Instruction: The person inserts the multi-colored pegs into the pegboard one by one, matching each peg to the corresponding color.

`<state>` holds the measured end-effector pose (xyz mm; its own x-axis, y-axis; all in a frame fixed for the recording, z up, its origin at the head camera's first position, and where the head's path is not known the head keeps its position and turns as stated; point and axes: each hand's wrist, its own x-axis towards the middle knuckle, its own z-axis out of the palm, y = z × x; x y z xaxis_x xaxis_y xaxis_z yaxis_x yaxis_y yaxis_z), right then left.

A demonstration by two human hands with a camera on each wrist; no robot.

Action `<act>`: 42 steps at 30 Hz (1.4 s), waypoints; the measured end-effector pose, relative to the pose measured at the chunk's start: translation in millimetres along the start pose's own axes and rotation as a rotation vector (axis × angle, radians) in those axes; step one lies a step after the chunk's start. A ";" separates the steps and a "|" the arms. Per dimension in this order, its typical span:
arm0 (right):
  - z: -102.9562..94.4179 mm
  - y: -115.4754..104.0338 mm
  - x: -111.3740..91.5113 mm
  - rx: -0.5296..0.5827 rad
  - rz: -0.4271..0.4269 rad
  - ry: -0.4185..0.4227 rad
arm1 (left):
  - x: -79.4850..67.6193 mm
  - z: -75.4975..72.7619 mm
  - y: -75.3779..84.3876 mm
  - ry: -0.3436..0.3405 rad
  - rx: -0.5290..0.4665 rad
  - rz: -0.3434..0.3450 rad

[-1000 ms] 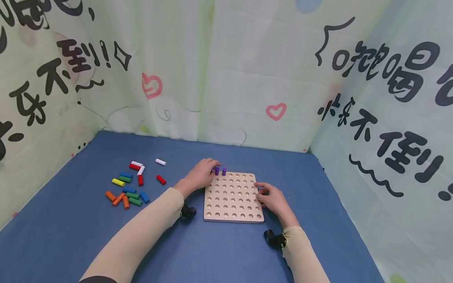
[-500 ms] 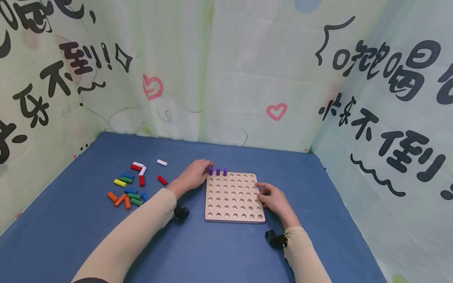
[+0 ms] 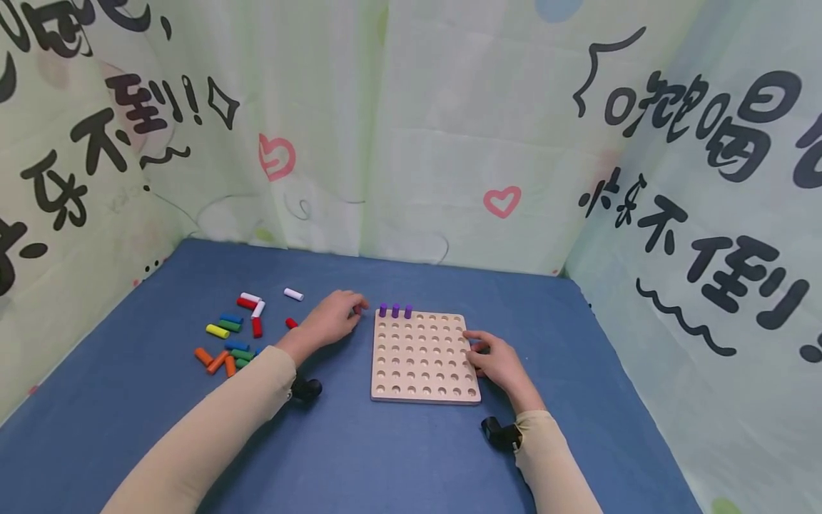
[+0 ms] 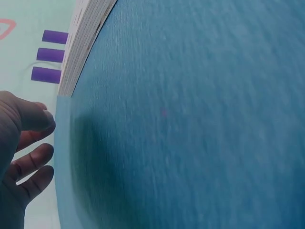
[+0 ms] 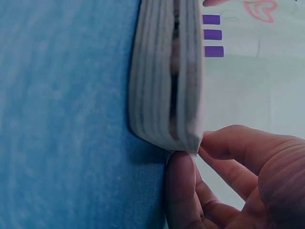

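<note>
A third purple peg [image 3: 383,310] is now seated at the far left corner of the board [image 3: 424,357]. The left hand [image 3: 330,319] is withdrawn, loosely open and empty, toward the loose pegs [image 3: 232,350]. The board's right edge is pinched by the right hand [image 3: 497,360].

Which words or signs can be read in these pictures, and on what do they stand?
"不倒!!" with a diamond: printed in black on the left curtain.
"不倒" over a wavy line, and "咆唱" above it, partly cut off by the frame edge: on the right curtain.
Pink heart signs: on the back curtain.
The pegboard and the purple pegs show no text.
</note>
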<state>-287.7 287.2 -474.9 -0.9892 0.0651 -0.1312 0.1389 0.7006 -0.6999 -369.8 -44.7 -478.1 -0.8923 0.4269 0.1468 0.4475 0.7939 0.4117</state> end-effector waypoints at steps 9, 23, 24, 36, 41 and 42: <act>1.3 -1.7 -1.0 0.014 -0.002 -0.001 | -14.4 -11.5 -8.0 -0.031 0.047 0.019; 1.6 -1.9 -1.5 -0.003 -0.001 0.023 | -37.7 -28.7 -27.5 -0.047 0.031 -0.045; 1.6 -1.8 -1.3 -0.001 0.002 0.024 | -39.0 -30.4 -29.3 -0.051 0.023 -0.048; 0.9 -2.2 -0.7 -0.019 -0.018 0.020 | -57.4 -42.9 -50.4 -0.115 0.039 -0.078; 1.0 -3.1 -1.0 -0.024 -0.009 0.020 | -63.2 -50.8 -55.5 -0.171 -0.004 -0.082; 1.0 -2.9 -1.3 -0.023 -0.010 0.021 | -64.1 -52.6 -55.9 -0.181 -0.012 -0.078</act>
<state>-286.8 284.3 -473.4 -0.9914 0.0726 -0.1093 0.1281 0.7174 -0.6848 -340.7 -139.2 -463.2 -0.8985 0.4360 -0.0501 0.3757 0.8231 0.4259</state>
